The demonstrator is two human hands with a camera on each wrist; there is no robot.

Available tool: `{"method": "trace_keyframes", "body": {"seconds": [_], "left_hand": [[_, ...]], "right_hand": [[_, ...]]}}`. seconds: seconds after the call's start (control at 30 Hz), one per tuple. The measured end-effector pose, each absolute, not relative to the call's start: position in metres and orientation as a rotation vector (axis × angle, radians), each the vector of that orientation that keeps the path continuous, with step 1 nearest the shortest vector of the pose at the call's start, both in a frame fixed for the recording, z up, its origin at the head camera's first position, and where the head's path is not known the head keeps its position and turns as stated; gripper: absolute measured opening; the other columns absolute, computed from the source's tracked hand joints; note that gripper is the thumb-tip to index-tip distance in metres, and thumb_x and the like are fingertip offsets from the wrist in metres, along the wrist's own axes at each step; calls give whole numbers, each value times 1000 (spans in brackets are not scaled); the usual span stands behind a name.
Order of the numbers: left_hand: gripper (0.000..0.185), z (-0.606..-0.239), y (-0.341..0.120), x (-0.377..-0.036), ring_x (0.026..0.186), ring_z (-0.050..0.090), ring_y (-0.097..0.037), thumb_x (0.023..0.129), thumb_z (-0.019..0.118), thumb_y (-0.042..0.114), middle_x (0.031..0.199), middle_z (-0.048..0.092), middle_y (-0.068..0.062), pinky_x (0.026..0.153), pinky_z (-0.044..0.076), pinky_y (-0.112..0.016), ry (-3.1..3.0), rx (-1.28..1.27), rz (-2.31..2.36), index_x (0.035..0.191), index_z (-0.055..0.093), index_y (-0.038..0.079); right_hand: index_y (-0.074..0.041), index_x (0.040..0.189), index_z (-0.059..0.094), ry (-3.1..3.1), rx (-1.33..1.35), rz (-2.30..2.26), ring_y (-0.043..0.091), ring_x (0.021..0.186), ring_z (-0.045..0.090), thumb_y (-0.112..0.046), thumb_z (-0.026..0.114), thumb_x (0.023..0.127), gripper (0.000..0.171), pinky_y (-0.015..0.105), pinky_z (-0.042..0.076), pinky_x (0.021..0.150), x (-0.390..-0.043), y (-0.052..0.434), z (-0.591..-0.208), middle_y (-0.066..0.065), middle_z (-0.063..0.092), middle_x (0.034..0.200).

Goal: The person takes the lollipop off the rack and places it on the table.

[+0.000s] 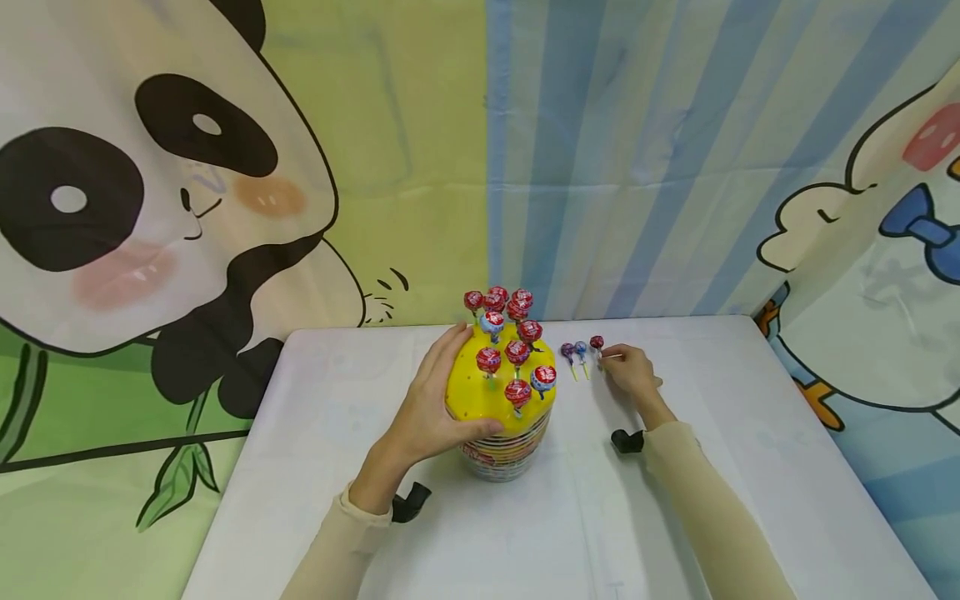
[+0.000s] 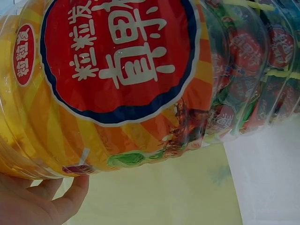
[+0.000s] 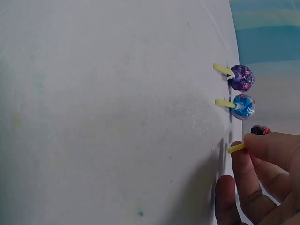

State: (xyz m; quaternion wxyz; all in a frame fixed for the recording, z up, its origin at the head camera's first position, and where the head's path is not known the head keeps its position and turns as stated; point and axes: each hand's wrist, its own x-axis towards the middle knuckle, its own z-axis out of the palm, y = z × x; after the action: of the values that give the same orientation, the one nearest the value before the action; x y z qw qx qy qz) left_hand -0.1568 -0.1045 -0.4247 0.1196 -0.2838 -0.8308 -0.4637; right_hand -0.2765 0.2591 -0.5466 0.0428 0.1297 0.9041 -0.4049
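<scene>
A clear plastic jar [image 1: 501, 457] with a yellow lid [image 1: 467, 392] stands on the table, several wrapped lollipops [image 1: 488, 360] sticking up from the lid, mostly red. My left hand [image 1: 429, 408] grips the jar at its lid, thumb along the front and fingers round the left side. In the left wrist view, the orange label [image 2: 117, 140] faces the camera and more wrapped candies show through the wall. To the right of the jar, my right hand [image 1: 630, 372] pinches a dark red lollipop [image 3: 260, 130] by its yellow stick [image 3: 237, 148].
Beside the right hand lie a purple lollipop [image 1: 567, 350] and a blue lollipop [image 1: 581, 348], sticks pointing toward me. The white table [image 1: 720, 500] ends at a printed cloth backdrop [image 1: 420, 167] close behind them.
</scene>
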Motion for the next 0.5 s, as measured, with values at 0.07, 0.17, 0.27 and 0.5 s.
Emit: {"method": "trace_keyframes", "body": {"seconds": [0.07,0.17,0.27,0.5], "left_hand": [[112,-424,-104,-157,145,25,-20,71,76,71,163,21,-3,106,41,-52,-2425,-831,-1358,159,25,27],[111,-424,-104,-156,145,25,-20,71,77,70,163,20,1,106,41,-51,-2430,-828,-1364,159,25,28],[111,-424,-104,-156,145,25,-20,70,78,69,163,20,3,106,41,-50,-2435,-817,-1369,159,24,29],[111,-424,-105,-156,145,25,-20,71,79,68,163,19,6,107,41,-51,-2437,-813,-1367,159,24,28]], "right_hand": [[-7,116,70,2769,399,-1221,41,113,55,-30,65,95,32,77,13,98,-277,257,-547,16,69,111],[-8,113,71,2779,405,-1195,42,115,55,-31,66,95,30,76,13,98,-278,256,-549,15,69,114],[-8,113,72,2794,395,-1171,43,116,54,-31,66,94,30,76,12,98,-280,255,-551,15,69,114],[-8,113,71,2813,375,-1124,42,113,56,-32,65,94,31,76,14,97,-281,254,-551,14,70,108]]}}
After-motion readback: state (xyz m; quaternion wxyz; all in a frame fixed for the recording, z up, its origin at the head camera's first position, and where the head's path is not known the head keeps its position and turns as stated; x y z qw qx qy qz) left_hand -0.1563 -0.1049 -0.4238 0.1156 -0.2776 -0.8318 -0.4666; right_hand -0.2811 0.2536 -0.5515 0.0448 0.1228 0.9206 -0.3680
